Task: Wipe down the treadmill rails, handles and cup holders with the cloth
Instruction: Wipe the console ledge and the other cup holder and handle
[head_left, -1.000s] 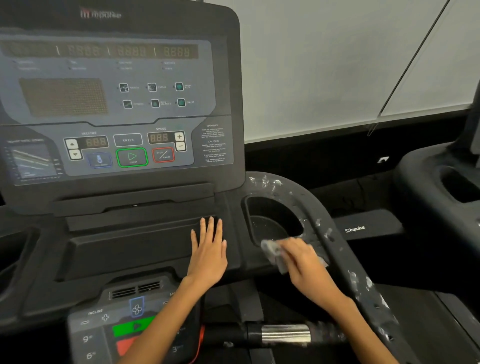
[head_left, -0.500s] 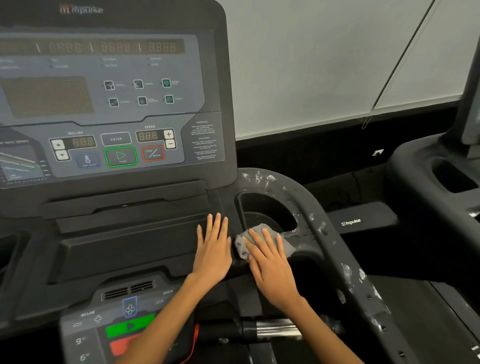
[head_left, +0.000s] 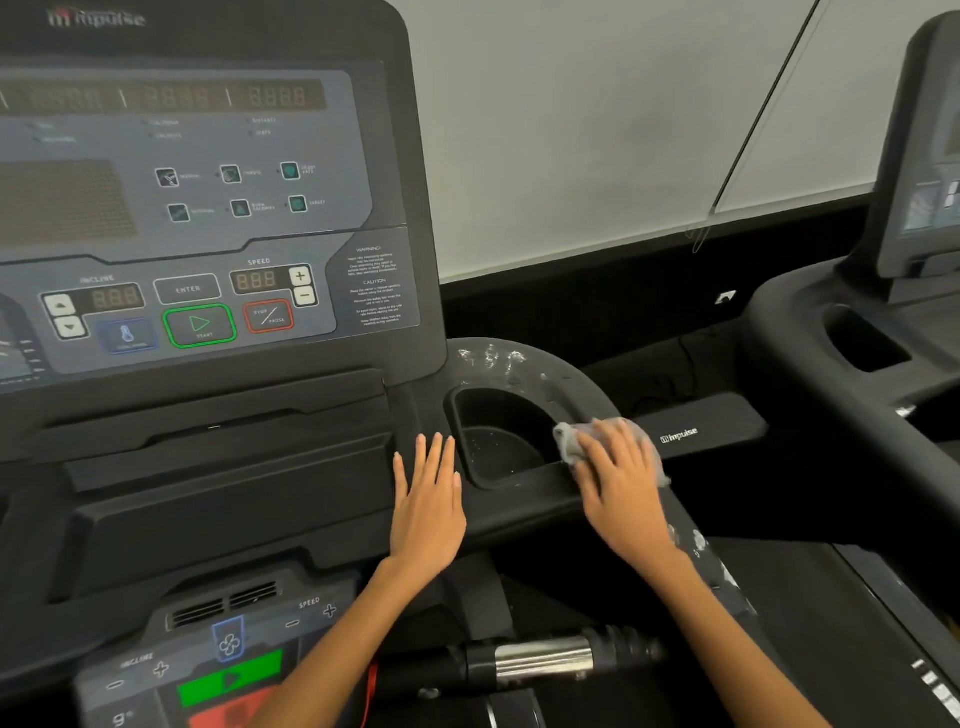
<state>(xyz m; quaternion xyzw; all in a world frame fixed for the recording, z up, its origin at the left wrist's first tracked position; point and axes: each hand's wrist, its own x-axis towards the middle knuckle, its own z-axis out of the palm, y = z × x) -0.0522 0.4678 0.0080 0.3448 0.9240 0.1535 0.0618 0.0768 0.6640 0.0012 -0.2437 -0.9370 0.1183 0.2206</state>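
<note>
The grey cloth (head_left: 571, 441) lies on the right rim of the cup holder (head_left: 498, 441), where the rim meets the curved rail (head_left: 530, 364), pressed flat under the right hand (head_left: 621, 483) with its fingers straight. White streaks mark the rail above and below the cloth. The left hand (head_left: 428, 509) rests flat, fingers released, on the console ledge (head_left: 234, 499) just left of the cup holder.

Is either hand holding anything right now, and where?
The right hand presses the grey cloth flat against the cup holder rim, fingers straight. The left hand holds nothing.
</note>
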